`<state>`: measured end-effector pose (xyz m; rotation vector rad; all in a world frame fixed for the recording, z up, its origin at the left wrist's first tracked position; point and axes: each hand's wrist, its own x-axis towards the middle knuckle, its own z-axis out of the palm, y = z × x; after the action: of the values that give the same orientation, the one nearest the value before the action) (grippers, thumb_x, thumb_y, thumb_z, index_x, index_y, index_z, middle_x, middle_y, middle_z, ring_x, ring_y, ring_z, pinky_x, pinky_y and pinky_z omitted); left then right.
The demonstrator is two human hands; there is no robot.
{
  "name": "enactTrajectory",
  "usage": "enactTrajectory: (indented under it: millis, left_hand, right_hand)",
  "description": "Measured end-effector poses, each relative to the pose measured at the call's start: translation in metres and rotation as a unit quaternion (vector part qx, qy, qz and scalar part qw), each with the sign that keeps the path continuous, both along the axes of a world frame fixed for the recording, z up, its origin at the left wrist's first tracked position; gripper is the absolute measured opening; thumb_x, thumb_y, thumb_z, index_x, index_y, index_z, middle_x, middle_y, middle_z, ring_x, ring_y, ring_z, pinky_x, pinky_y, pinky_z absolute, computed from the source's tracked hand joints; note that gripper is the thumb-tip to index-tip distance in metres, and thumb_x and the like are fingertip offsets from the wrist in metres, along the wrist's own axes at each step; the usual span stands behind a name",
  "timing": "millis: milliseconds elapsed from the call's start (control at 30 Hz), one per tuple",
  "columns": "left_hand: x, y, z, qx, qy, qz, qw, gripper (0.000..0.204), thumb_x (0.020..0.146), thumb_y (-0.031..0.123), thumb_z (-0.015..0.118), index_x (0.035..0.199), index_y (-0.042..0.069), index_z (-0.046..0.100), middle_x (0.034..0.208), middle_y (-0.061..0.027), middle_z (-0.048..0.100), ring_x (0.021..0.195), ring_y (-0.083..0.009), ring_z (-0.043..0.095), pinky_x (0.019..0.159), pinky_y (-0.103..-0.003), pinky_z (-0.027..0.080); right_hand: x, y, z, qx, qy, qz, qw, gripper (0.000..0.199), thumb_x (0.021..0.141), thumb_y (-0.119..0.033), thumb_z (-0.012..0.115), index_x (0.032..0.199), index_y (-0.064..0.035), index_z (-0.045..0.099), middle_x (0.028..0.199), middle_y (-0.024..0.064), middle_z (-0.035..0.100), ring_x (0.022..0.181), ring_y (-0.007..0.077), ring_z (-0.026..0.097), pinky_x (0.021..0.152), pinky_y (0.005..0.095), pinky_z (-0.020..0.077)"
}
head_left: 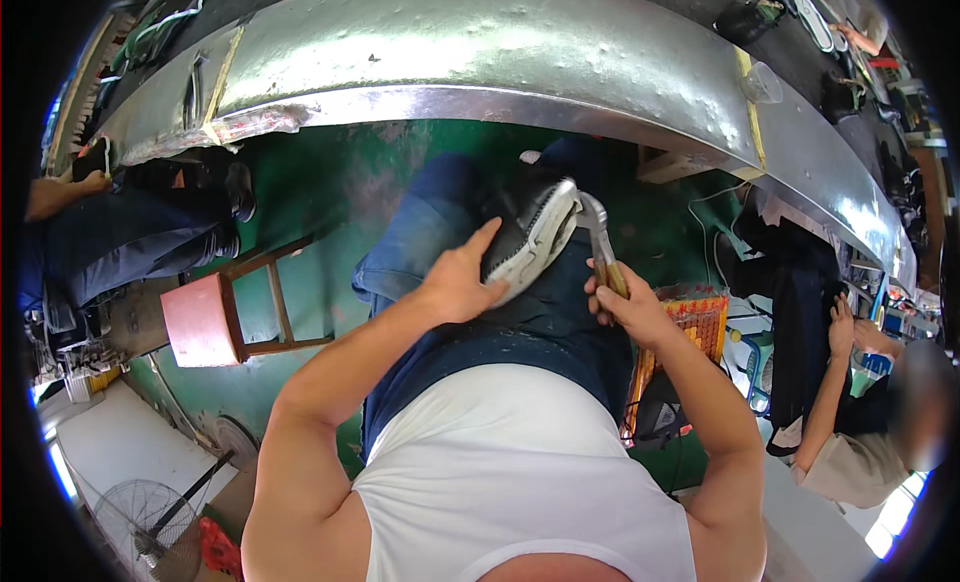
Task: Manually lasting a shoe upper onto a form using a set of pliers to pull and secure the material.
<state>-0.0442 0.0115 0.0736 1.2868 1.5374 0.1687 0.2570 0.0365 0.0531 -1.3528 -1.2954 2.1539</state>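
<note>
Down on my lap, over the dark blue denim of my trousers (440, 232), lies a black shoe with a white ribbed rubber sole (530, 244), turned sole-up so the pale, grooved tread faces me. Its long axis runs on a slant, from the end near my left hand up and to the right, where the rounded tip of the sole meets the tool. My left hand (462, 280) presses flat against the lower end of the sole, index finger stretched out along the black upper, thumb tucked on the white edge; this grip is spread wide, steadying rather than clasping. My right hand (622, 302) is curled tight about the wooden handle of a pair of steel pincers (598, 240), whose shiny curved head touches the upper tip of the sole.

Ahead of my knees arches a long counter of dull, dented sheet metal (480, 57), its front edge bright and smooth, with yellow tape crossing it at both ends. Below it the floor is painted green (330, 192), scuffed in patches. To my left stands a small wooden stool with a red seat (205, 320). To my right sits another person in dark clothes, their hand (842, 327) raised beside a red and yellow woven basket (700, 317).
</note>
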Motion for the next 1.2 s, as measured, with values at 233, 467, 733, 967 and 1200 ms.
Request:
enactTrajectory:
  millis: [233,467,733,967,1200]
  left_hand:
    - [-0.023,0.05,0.096,0.295,-0.108,0.022,0.949,0.08,0.068,0.008,0.087,0.135,0.001,0.044,0.108,-0.0181,0.07,0.1,-0.0231,0.069,0.088,-0.034,0.053]
    - [0.008,0.109,0.012,0.06,-0.125,0.07,0.988,0.053,0.086,0.043,0.076,0.102,-0.007,0.07,0.085,-0.0145,0.071,0.079,-0.0176,0.066,0.075,-0.033,0.054]
    - [0.011,0.037,-0.036,0.105,-0.127,-0.006,0.986,0.052,0.087,0.023,0.071,0.13,-0.003,0.058,0.112,-0.02,0.068,0.093,-0.0247,0.069,0.087,-0.035,0.054]
    - [0.019,0.014,-0.032,0.257,0.002,0.092,0.962,0.024,0.091,0.02,0.062,0.105,0.003,0.072,0.081,-0.0204,0.068,0.076,-0.0366,0.067,0.07,-0.041,0.054]
    - [0.034,0.001,-0.02,0.301,0.041,0.049,0.952,0.028,0.086,0.02,0.071,0.102,-0.004,0.072,0.082,-0.0199,0.069,0.071,-0.0335,0.069,0.065,-0.038,0.055]
  right_hand:
    - [0.009,-0.011,0.001,-0.103,0.014,-0.129,0.986,0.042,0.098,-0.02,0.061,0.135,-0.0062,0.047,0.089,0.0041,0.054,0.069,0.0113,0.05,0.053,0.0223,0.0397]
    - [0.008,-0.016,0.006,-0.089,0.033,-0.133,0.987,0.038,0.098,-0.02,0.061,0.131,-0.0057,0.048,0.089,0.0041,0.055,0.069,0.0108,0.05,0.053,0.0217,0.0392]
    - [0.015,-0.02,0.017,0.056,-0.114,0.022,0.992,0.031,0.096,-0.019,0.06,0.123,-0.0037,0.055,0.087,0.0026,0.064,0.072,0.0084,0.059,0.062,0.0242,0.0471]
    - [-0.001,0.001,0.039,0.209,-0.187,0.222,0.934,0.032,0.093,-0.019,0.061,0.119,-0.0007,0.058,0.092,0.0154,0.066,0.082,0.0275,0.064,0.078,0.0372,0.0501]
    - [-0.012,0.018,0.05,0.22,-0.223,0.277,0.908,0.054,0.092,-0.021,0.061,0.139,0.0012,0.048,0.107,0.0282,0.064,0.101,0.0431,0.063,0.089,0.0449,0.0496]
